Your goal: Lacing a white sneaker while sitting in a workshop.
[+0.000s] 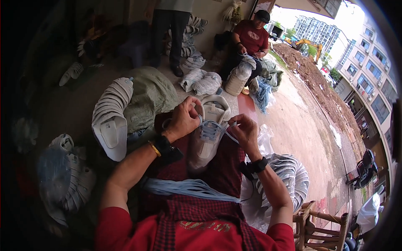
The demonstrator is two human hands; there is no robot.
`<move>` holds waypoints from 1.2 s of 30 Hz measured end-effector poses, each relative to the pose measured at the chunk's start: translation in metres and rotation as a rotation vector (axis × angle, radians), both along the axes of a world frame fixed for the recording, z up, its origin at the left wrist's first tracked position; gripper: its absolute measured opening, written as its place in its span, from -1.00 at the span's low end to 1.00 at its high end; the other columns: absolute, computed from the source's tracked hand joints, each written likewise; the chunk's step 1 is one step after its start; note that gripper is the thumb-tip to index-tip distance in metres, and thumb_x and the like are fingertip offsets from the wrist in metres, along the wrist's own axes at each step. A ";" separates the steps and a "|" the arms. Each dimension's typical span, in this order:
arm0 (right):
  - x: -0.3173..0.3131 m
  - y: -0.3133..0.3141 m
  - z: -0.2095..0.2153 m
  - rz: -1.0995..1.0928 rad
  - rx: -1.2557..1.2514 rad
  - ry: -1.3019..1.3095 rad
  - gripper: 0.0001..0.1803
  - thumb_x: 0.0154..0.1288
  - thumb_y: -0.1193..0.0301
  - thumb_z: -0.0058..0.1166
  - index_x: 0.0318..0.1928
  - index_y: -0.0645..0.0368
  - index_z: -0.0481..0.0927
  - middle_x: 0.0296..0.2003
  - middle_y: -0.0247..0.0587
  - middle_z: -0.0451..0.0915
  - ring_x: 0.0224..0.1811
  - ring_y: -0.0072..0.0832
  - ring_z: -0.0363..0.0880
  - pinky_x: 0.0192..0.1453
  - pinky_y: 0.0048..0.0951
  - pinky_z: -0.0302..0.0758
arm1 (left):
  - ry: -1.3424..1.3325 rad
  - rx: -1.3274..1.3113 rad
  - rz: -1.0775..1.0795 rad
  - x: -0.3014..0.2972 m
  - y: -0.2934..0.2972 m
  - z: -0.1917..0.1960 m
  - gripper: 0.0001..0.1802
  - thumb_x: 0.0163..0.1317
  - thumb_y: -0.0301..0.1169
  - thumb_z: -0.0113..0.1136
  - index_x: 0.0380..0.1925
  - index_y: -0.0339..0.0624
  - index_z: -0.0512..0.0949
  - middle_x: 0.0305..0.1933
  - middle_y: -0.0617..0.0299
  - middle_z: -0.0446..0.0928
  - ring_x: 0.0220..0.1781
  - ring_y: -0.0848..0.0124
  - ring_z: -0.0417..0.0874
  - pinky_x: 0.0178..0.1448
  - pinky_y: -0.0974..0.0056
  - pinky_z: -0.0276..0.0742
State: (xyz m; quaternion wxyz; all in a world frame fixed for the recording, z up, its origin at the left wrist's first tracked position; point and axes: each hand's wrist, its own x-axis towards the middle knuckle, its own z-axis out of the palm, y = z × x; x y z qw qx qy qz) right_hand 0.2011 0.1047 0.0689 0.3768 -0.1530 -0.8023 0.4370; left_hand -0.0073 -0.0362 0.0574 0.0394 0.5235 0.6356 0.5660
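A white-and-beige shoe [204,151] stands on my lap, toe toward me, with a light blue shoelace [210,129] threaded across its front. My left hand [184,119] is closed in a pinch at the left eyelet edge, beside the tongue, on a length of the lace. On the right, my right hand [245,133] pinches the other lace length just off the shoe's side, and a strand hangs below those fingers. Across my lap, over a dark red checked apron [184,209], lies a bundle of loose light blue laces [188,187].
Nested white shoe uppers [113,98] lean by a green woven sack [150,96] at left; more stacked uppers [295,173] lie at right above a wooden stool [320,228]. Ahead, a seated person [251,39] handles shoes, and another person [169,33] stands.
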 end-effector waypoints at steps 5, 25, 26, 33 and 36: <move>-0.002 -0.004 0.007 -0.065 0.156 -0.069 -0.87 0.15 0.52 0.18 -0.25 0.24 0.64 -0.34 -0.32 0.71 -0.40 -0.60 0.61 -0.30 -0.51 0.52 | 0.053 -0.099 -0.168 -0.009 -0.010 0.016 -0.55 0.09 -0.60 0.27 0.04 -0.19 0.51 -0.50 0.25 0.59 -0.46 0.49 0.61 -0.29 0.32 0.52; -0.024 0.004 0.026 0.066 0.510 -0.160 -0.77 0.04 0.65 0.11 -0.23 0.17 0.57 -0.42 -0.14 0.61 -0.40 -0.29 0.63 -0.33 -0.33 0.55 | 1.074 -0.385 -0.336 -0.021 0.009 0.069 -0.77 0.00 -0.56 0.15 -0.31 -0.12 0.66 -0.08 0.10 0.44 0.07 0.11 0.51 0.16 0.05 0.48; -0.023 0.010 0.029 0.135 0.689 -0.150 -0.74 0.04 0.61 0.15 -0.19 0.15 0.57 -0.44 -0.15 0.59 -0.38 -0.27 0.63 -0.30 -0.28 0.55 | 1.082 -0.382 -0.341 -0.014 0.013 0.077 -0.77 0.00 -0.56 0.15 -0.31 -0.12 0.66 -0.08 0.10 0.44 0.07 0.11 0.51 0.16 0.05 0.48; -0.027 -0.004 0.058 0.157 1.202 -0.586 -0.86 0.06 0.41 0.24 -0.32 0.08 0.62 0.06 -0.10 0.37 0.13 -0.20 0.31 0.02 -0.21 0.41 | 0.997 -0.888 -0.224 0.008 0.039 0.091 -0.74 -0.10 -0.31 0.18 -0.43 -0.17 0.71 -0.28 -0.04 0.67 -0.07 0.06 0.69 0.03 -0.04 0.48; -0.034 0.004 0.046 0.159 1.269 -0.421 -0.91 0.10 0.43 0.18 -0.34 0.11 0.63 0.02 -0.12 0.41 0.15 -0.20 0.32 0.10 -0.16 0.34 | 0.930 -0.945 -0.160 0.019 0.039 0.100 -0.75 -0.22 -0.40 0.24 -0.46 -0.24 0.71 -0.23 -0.04 0.67 -0.04 0.07 0.69 -0.05 -0.03 0.51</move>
